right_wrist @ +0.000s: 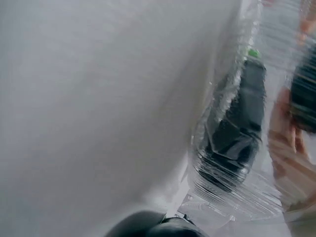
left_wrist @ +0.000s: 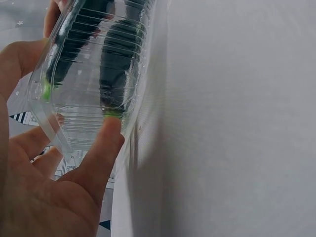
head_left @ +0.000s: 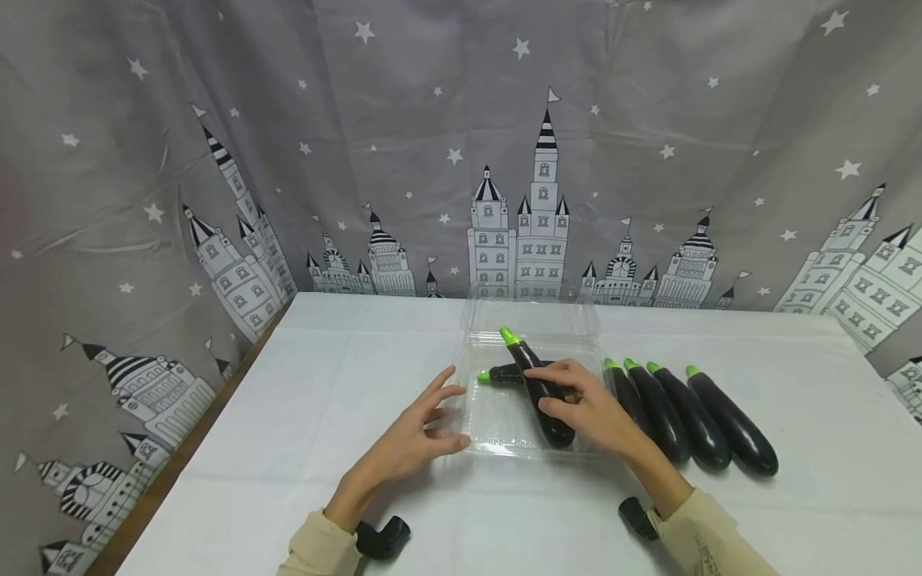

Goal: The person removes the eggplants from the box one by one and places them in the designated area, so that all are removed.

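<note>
A clear plastic clamshell box (head_left: 497, 418) lies with its lid (head_left: 533, 316) folded back. Inside it, one dark eggplant (head_left: 504, 374) lies crosswise, its green stem end to the left. My right hand (head_left: 594, 408) grips a second eggplant (head_left: 535, 386) between thumb and fingers, slanted over the first with its green tip pointing away. At the box's left side, my left hand (head_left: 414, 432) has its fingers spread, and its thumb (left_wrist: 101, 153) rests against the clear wall. Through that wall both eggplants show in the left wrist view.
Several more eggplants (head_left: 733, 422) lie side by side to the right of the box, green ends away from me. The table (head_left: 346, 376) has a white cover. Behind it hangs a grey curtain (head_left: 410, 104) printed with castles and stars. Each wrist wears a black camera (head_left: 384, 538).
</note>
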Motion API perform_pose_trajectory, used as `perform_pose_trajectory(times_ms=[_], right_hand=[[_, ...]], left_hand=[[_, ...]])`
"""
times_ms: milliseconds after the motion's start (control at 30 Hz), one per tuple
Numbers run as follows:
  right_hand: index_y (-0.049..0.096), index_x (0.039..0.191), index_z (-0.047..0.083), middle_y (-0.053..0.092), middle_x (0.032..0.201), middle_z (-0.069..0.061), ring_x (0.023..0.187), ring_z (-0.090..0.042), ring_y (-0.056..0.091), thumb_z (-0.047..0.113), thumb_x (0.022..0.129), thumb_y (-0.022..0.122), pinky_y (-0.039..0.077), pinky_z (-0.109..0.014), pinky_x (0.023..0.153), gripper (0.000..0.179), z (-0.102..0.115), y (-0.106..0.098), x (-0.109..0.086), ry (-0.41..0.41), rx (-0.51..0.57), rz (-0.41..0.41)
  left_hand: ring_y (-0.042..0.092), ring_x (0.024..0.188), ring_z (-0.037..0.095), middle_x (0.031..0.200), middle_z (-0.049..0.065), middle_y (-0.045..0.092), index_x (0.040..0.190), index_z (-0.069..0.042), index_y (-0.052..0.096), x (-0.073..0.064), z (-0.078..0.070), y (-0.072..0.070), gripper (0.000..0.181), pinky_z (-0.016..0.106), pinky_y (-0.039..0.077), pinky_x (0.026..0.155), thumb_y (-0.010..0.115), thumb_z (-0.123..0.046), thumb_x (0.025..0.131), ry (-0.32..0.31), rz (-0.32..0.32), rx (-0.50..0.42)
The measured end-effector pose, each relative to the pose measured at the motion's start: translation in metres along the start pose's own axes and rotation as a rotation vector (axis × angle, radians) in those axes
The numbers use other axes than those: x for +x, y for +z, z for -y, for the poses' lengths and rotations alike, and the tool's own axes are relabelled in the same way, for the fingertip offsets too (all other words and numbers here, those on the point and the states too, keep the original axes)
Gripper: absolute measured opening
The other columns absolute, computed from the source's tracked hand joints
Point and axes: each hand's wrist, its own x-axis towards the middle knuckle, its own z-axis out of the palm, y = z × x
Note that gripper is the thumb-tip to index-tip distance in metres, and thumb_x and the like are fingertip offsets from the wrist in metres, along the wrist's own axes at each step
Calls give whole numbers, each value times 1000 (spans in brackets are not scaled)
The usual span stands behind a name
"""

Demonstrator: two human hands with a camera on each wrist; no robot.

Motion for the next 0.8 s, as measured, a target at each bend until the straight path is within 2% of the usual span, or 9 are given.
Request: perform_pose_trajectory(times_ms=[100, 333, 467, 633, 800], right_hand=[[66, 129, 14, 57, 119, -6, 100, -25, 52, 14, 89, 68, 48, -36, 81, 40, 2, -1, 0, 15, -6, -19], [65, 130, 14, 53, 129, -9, 114, -30, 52, 16, 92, 65, 49, -47, 92, 38, 3, -6, -1, 33, -3, -60], [66, 129, 14, 56, 127, -9, 114, -29, 54, 15, 92, 65, 50, -45, 91, 37, 4, -11, -2, 21, -9, -72], [66, 130, 14, 57, 127, -8, 115, -29, 53, 13, 92, 65, 49, -46, 91, 38, 8, -17, -5, 8, -13, -67], [66, 129, 13, 58, 125, -6, 111, -27, 53, 12, 92, 65, 49, -45, 86, 37, 9, -31, -18, 3, -57, -84]], left_hand=[[38, 134, 48, 165, -1, 9, 145, -7, 45, 2, 0, 0, 68, 54, 41, 104, 75, -24, 87, 1, 2, 8], [40, 133, 47, 165, 1, 10, 145, -5, 45, 2, -5, 1, 69, 52, 43, 102, 76, -23, 86, -8, 0, 10], [42, 131, 46, 165, 4, 10, 144, -4, 45, 3, -7, 2, 70, 50, 45, 101, 76, -24, 86, 1, 13, 20], [44, 130, 45, 165, 3, 11, 145, -4, 45, 0, -8, 0, 70, 51, 45, 101, 77, -22, 85, -14, -6, 42], [43, 131, 46, 165, 4, 9, 146, -4, 44, 2, -7, 2, 71, 52, 44, 102, 76, -26, 86, -6, 5, 41]])
